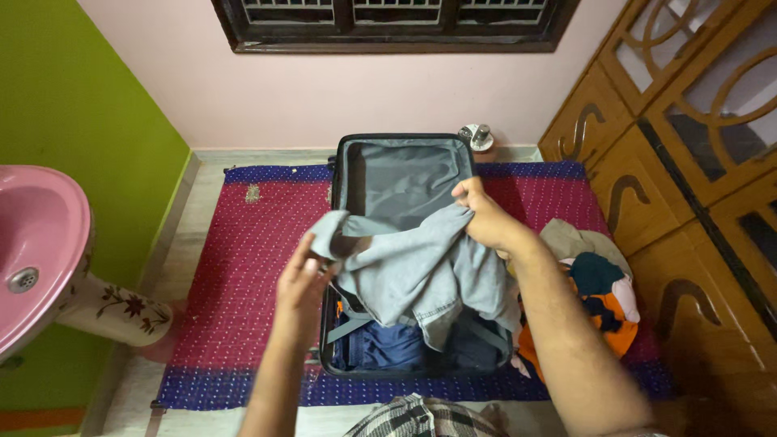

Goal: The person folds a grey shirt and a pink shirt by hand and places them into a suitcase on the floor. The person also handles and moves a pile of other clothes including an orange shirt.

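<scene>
A light grey-blue denim garment [413, 271] hangs spread over an open black suitcase [344, 174] that lies on a red and blue mat. My right hand [486, 214] grips the garment's upper right edge. My left hand [301, 283] holds its left end, where a folded corner sticks up. Dark blue clothes [384, 344] lie in the suitcase's near half, crossed by grey straps. The far half shows a bare grey lining.
A pile of clothes [595, 283], orange, teal and beige, lies on the mat [243, 267] right of the suitcase. A pink washbasin [36, 243] on a flowered pedestal stands at the left. Wooden cabinets [696, 162] line the right wall. A small round metal object [477, 136] sits by the far wall.
</scene>
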